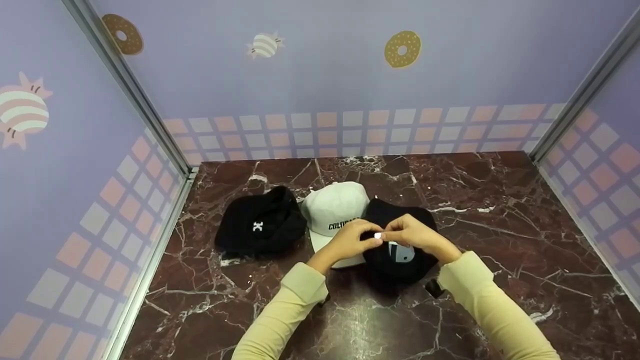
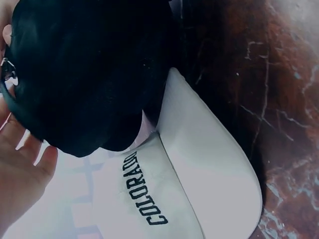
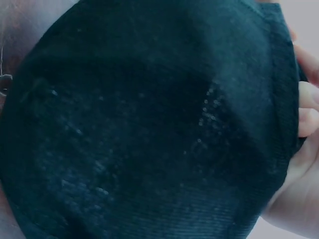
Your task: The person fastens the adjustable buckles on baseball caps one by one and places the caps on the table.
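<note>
At the right of a row of hats, a black cap (image 1: 395,272) bears a pale blue and white patch (image 1: 404,254). My left hand (image 1: 351,241) and right hand (image 1: 413,233) meet over its far edge, thumbs and fingers pinching it. A small shiny metal buckle (image 2: 10,74) shows at that edge beside the left fingers in the left wrist view. Dark fabric of the cap fills most of the right wrist view, with right fingers (image 3: 308,107) curled at its rim. Beneath my left hand lies a white cap (image 1: 337,200) with COLORADO lettering, its brim toward me.
Another black cap (image 1: 237,225) with a small white logo lies left of the white one. All are on a dark red marbled tabletop (image 1: 225,310). Lilac panels (image 1: 320,75) with printed sweets and squares stand at the back and both sides.
</note>
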### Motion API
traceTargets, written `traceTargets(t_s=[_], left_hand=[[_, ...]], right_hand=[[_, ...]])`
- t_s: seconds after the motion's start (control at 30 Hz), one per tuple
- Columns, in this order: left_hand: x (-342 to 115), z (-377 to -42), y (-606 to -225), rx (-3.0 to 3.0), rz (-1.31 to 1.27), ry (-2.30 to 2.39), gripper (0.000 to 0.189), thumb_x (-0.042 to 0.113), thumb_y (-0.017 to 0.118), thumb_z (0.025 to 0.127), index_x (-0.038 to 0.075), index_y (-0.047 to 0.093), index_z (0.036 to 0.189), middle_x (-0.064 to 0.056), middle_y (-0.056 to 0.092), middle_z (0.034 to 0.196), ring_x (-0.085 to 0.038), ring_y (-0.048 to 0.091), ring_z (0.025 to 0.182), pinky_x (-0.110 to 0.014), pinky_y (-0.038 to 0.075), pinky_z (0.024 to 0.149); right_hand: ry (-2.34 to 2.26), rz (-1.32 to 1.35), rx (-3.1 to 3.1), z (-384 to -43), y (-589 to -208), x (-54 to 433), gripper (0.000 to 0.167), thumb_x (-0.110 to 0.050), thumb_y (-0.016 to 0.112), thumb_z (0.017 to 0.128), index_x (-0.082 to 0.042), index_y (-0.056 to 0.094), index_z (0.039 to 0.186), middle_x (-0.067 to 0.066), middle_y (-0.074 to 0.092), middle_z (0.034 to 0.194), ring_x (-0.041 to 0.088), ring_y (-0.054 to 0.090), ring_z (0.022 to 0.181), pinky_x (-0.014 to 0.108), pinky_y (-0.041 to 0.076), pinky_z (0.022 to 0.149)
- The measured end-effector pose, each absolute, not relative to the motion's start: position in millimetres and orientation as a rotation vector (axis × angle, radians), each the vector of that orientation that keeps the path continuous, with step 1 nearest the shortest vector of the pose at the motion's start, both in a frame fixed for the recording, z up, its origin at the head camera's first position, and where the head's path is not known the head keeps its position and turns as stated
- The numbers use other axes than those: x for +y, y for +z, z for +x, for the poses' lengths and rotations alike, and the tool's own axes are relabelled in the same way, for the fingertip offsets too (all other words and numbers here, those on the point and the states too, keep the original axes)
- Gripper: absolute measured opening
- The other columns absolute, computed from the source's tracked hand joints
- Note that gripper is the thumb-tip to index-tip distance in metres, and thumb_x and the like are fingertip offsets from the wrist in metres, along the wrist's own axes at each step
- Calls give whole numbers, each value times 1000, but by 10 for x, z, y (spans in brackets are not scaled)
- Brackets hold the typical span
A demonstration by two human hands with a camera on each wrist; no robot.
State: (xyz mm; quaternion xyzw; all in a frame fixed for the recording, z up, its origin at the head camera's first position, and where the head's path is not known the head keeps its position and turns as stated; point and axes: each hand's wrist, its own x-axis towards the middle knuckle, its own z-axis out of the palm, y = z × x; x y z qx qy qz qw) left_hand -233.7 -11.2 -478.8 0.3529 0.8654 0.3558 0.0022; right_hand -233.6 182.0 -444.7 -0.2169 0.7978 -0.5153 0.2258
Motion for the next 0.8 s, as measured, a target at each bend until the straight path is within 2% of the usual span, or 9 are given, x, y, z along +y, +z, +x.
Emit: traceTargets(t_s=[0.23, 0.47, 0.63, 0.8], left_hand=[[-81, -2307, -4766, 2745, 1012, 1057, 28, 29, 59, 82, 10, 63, 101, -2, 64, 101, -18, 55, 92, -27, 40, 83], [-52, -2280, -4795, 2833, 1061, 949, 28, 32, 53, 85, 9, 64, 96, -3, 65, 94, -18, 56, 84, -27, 42, 76], [-52, -2295, -4836, 2843, 1049, 994, 26, 32, 52, 86, 10, 65, 92, -2, 66, 90, -17, 56, 80, -27, 42, 73], [-84, -2320, -4861, 2790, 1006, 1113, 24, 31, 55, 85, 10, 67, 90, -2, 66, 88, -16, 54, 77, -24, 41, 70]], right_hand=[[-1399, -626, 2267, -2232, -4318, 1770, 22, -10, 58, 83, 11, 61, 76, -9, 38, 47, 0, 31, 38, 16, 27, 39], [-1376, -647, 2333, -2192, -4283, 1738, 17, -6, 56, 82, 10, 63, 79, -6, 43, 53, 0, 33, 40, 14, 28, 40], [-1335, -697, 2361, -2192, -4259, 1760, 18, -7, 55, 84, 9, 64, 82, 3, 49, 57, 5, 40, 44, 16, 34, 43], [-1312, -667, 2332, -2273, -4306, 1880, 29, -20, 52, 88, 6, 64, 83, 20, 55, 61, 9, 48, 49, 20, 36, 46]])
